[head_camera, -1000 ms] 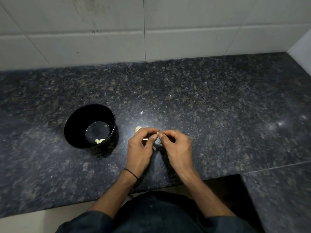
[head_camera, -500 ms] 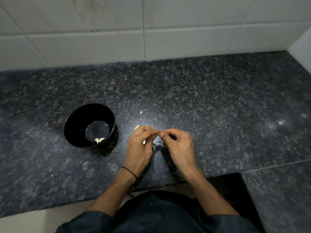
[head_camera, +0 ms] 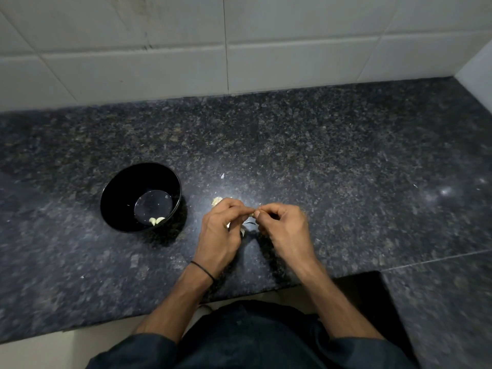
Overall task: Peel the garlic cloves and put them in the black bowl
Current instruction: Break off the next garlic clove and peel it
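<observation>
Granite counter (head_camera: 319, 155): dark and speckled, running under a wall of pale tiles (head_camera: 159, 70); a person is standing at its near edge.
Black bowl (head_camera: 119, 198): sitting upright on the counter, left of the hands and apart from them.
Peeled cloves (head_camera: 156, 221): two pale ones are lying together in the bottom of the bowl, toward its near side.
Left hand (head_camera: 221, 230): hovering low over the counter, fingers curled, thumb and forefinger pinching a garlic clove (head_camera: 251, 214) at the tips.
Right hand (head_camera: 285, 227): meeting the left one fingertip to fingertip, fingers curled, pinching the same clove from the other side.
Garlic clove: being held between both hands, mostly hidden; only a small pale bit is showing, so I cannot tell how much skin is on it.
Garlic lump (head_camera: 217, 201): lying on the counter just beyond the left knuckles.
Skin scrap (head_camera: 222, 176): a white fleck lying farther back on the counter.
Black band (head_camera: 203, 270): circling the left wrist.
</observation>
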